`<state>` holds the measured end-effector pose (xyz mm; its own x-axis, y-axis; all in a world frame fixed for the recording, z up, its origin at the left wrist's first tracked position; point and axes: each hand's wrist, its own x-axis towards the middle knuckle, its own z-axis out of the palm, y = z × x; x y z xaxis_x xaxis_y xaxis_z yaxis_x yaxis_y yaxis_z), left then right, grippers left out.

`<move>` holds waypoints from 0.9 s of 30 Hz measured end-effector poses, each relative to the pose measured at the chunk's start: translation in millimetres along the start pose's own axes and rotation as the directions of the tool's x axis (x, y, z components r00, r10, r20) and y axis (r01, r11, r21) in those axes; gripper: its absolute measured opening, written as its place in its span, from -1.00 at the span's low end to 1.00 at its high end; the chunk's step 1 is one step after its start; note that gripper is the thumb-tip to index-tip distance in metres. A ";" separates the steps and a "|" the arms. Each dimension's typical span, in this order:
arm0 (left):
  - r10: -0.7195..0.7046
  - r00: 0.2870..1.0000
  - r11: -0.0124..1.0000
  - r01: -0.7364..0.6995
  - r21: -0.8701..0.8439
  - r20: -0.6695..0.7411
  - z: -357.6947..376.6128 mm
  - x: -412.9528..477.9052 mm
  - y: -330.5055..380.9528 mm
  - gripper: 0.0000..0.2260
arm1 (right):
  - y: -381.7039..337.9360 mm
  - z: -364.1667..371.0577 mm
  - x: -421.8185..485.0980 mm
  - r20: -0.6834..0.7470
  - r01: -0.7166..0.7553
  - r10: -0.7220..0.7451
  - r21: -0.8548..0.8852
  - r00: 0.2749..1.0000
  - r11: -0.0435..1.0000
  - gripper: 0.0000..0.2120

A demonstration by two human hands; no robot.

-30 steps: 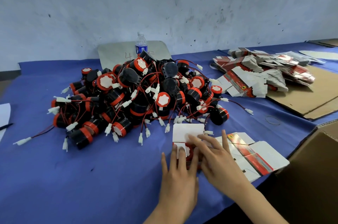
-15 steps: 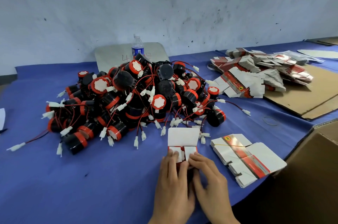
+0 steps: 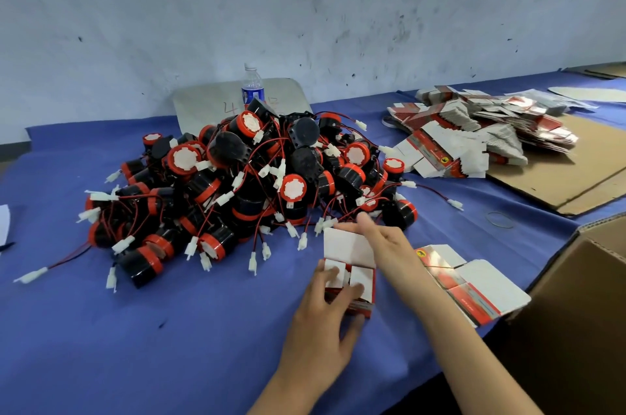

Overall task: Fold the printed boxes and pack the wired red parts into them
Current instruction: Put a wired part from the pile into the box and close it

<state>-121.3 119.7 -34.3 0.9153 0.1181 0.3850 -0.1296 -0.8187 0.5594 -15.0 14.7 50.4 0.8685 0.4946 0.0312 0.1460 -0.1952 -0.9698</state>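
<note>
A small printed box [image 3: 361,276] stands on the blue table [image 3: 203,330], low in the frame and a bit right of the middle. Its top is open. One big white flap [image 3: 345,245] sticks up at the back, and two little white flaps lie over the opening.

The left hand [image 3: 318,323] comes up from the bottom edge and holds this box. Its fingers [image 3: 330,277] curl over the top and its thumb presses the front.

The right hand [image 3: 389,245] reaches across, just above the box, toward the big pile. Its fingers are stretched out and hold nothing. The hand is blurry, so it might be touching the top of the big flap, but I cannot tell.

The pile of red parts [image 3: 244,184] fills the middle of the frame. The parts are round, black and red, with thin red wires and white plugs sticking out all around.

A flat box [image 3: 481,292] lies just right of the right arm. A heap of flat boxes [image 3: 474,133] sits in the upper right, partly on a brown cardboard sheet [image 3: 559,177]. A water bottle [image 3: 252,87] stands behind the pile by the wall. A big brown carton [image 3: 582,313] is in the lower right corner.
</note>
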 end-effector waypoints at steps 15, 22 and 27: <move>0.029 0.991 0.973 -0.059 -0.225 -0.132 -2.1 18.8 -8.9 -0.77 | 35.0 13.9 -20.2 0.037 0.221 -0.218 -0.099 0.975 0.970 -0.74; -0.067 0.977 0.947 -0.002 -0.322 -0.202 -2.9 19.5 -13.7 -0.84 | 43.7 19.9 -24.0 -0.051 0.281 -0.288 -0.113 0.956 0.953 -0.62; -0.322 0.932 0.755 0.146 -0.640 -0.168 -7.5 19.7 -15.2 -0.71 | 57.7 24.5 -27.2 -0.064 0.323 -0.345 -0.228 0.936 0.919 -0.65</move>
<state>-104.1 138.6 -29.7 0.8304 0.4683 0.3018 -0.2084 -0.2412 0.9478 -41.8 10.7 -12.4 0.7934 0.4763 0.3791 0.5224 -0.2131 -0.8257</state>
